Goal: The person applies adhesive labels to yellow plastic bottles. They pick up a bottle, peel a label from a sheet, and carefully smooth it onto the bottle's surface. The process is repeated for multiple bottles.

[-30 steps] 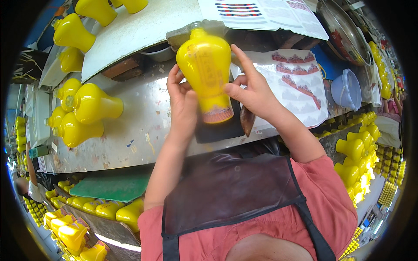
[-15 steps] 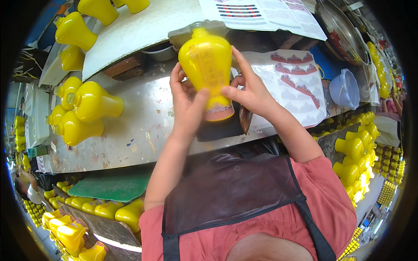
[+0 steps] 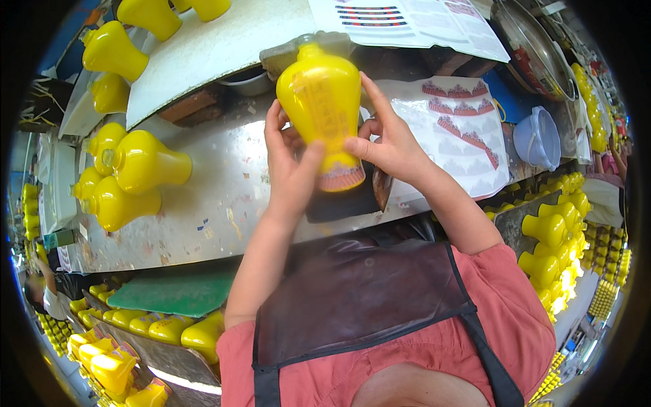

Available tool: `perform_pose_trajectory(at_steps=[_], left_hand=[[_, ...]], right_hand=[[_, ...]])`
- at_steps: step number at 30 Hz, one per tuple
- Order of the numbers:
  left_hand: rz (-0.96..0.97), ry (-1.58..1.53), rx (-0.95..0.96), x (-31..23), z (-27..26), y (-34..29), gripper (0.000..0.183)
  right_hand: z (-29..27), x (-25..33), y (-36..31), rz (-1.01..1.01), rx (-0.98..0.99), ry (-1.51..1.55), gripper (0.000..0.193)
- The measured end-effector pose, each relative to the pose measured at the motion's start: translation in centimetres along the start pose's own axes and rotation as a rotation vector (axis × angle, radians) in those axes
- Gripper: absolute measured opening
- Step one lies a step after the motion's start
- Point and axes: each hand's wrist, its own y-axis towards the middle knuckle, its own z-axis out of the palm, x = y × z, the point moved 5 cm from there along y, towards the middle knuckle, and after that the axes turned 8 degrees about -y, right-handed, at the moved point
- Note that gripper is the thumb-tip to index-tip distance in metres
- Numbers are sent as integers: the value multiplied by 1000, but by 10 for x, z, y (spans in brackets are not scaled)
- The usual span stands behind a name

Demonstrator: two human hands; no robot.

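A glossy yellow bottle (image 3: 319, 88) with wide shoulders and a narrow waist lies between my two hands, its neck pointing away from me. Around its foot runs a pink patterned band (image 3: 342, 178), and faint reddish lettering shows on its front. My left hand (image 3: 291, 152) grips the left side of the waist, thumb on top and fingers curled under. From the right, my right hand (image 3: 390, 139) holds it with the thumb on the waist and the index finger stretched along the shoulder. The neck meets a grey, cloth-like rest (image 3: 274, 61). Beneath the foot is a dark pad (image 3: 346, 207).
Several yellow bottles (image 3: 149, 163) lie on the metal table (image 3: 196, 234) at left. To the right sit a sheet of pink decals (image 3: 461, 129) and a pale blue bucket (image 3: 536, 139). A white board (image 3: 196, 54) carries more bottles at far left. Below stands a green board (image 3: 169, 292).
Almost nothing differs. The bottle and my left hand have shifted very slightly, while both hands keep their grip.
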Motion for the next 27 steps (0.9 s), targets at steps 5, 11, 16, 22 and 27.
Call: perform_pose_trajectory(at_steps=[5, 11, 16, 22, 27], left_hand=[[12, 69, 7, -5, -1, 2, 92], [72, 241, -8, -14, -1, 16, 100], [72, 344, -50, -11, 2, 19, 106], [109, 368, -68, -10, 2, 17, 106], [130, 373, -67, -11, 1, 18, 105]], right_hand=[[-17, 16, 10, -1, -111, 142, 89], [-37, 67, 31, -207, -228, -304, 72], [-29, 82, 48, -117, -244, -412, 68], [-27, 84, 49, -121, -275, -481, 61], [-27, 84, 48, -127, -274, -488, 61]])
